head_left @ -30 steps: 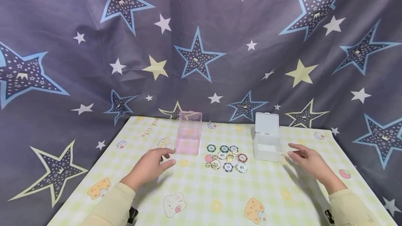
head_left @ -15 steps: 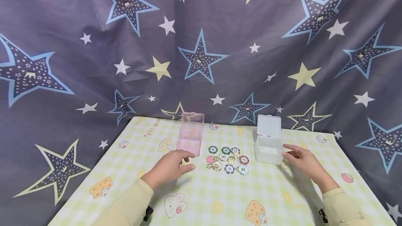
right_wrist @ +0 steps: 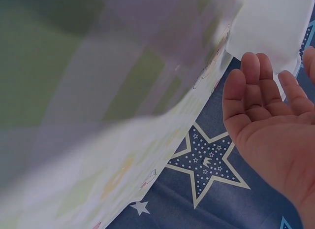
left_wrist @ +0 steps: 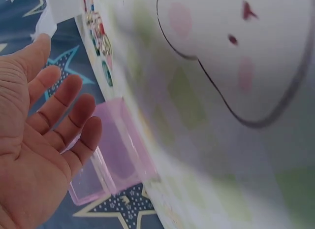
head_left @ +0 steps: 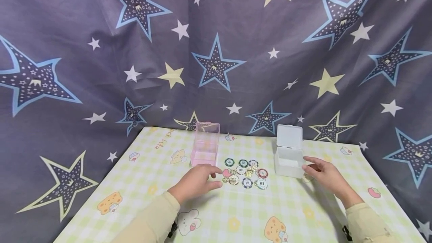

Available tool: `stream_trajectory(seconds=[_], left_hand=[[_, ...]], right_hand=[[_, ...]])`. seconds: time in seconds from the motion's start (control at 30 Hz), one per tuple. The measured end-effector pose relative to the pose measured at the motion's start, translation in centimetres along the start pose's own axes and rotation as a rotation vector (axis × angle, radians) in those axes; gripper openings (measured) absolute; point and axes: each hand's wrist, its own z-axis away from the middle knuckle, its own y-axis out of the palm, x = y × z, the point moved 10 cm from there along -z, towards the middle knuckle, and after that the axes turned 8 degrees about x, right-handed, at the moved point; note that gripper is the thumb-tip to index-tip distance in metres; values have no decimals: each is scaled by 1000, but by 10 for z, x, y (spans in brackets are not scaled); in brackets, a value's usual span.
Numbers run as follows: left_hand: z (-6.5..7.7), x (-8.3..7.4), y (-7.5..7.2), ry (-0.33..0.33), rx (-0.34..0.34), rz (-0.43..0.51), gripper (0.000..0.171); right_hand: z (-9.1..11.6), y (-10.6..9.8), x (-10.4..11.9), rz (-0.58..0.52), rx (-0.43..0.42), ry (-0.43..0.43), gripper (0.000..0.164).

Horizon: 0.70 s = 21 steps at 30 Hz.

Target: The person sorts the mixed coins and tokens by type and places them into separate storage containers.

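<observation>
At 8 o'clock from the chips (head_left: 247,183), near edge: left sleeve (head_left: 148,220); right sleeve (head_left: 368,220) at 4. Checked cloth (head_left: 253,213) under everything, printed rabbit (head_left: 186,223) between 7 and 8, printed bear (head_left: 274,228) at 5. Left hand (head_left: 197,181) at 9, fingers loosely bent, thumb apart from them, tips just beside the chips; contact can't be told. Right hand (head_left: 327,175) at 3, fingers and thumb also apart, tips right at the white box's (head_left: 283,170) 3 o'clock wall; can't tell if touching. Chips lie flat, loose cluster between the hands: green along 12, red at 3, white and dark blue toward 6, gold coins (head_left: 249,174) scattered among them. White box at 2, lid raised. Pink box (head_left: 204,156) at 10, see-through, lid also up. Dark star curtain (head_left: 243,25) behind, 12.
</observation>
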Motion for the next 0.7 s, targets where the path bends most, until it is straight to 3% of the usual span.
stream_trajectory(seconds=[0.27,0.43,0.7], left_hand=[[-20,-27,12,40,-17,-102,37],[-33,-34,24,-1,-25,-149,42],[-48,-37,43,-57,-19,-149,46]], right_hand=[[-2,0,0,2,-8,2,65],[-2,1,-1,-5,-12,0,64],[-1,2,-6,-68,2,16,67]])
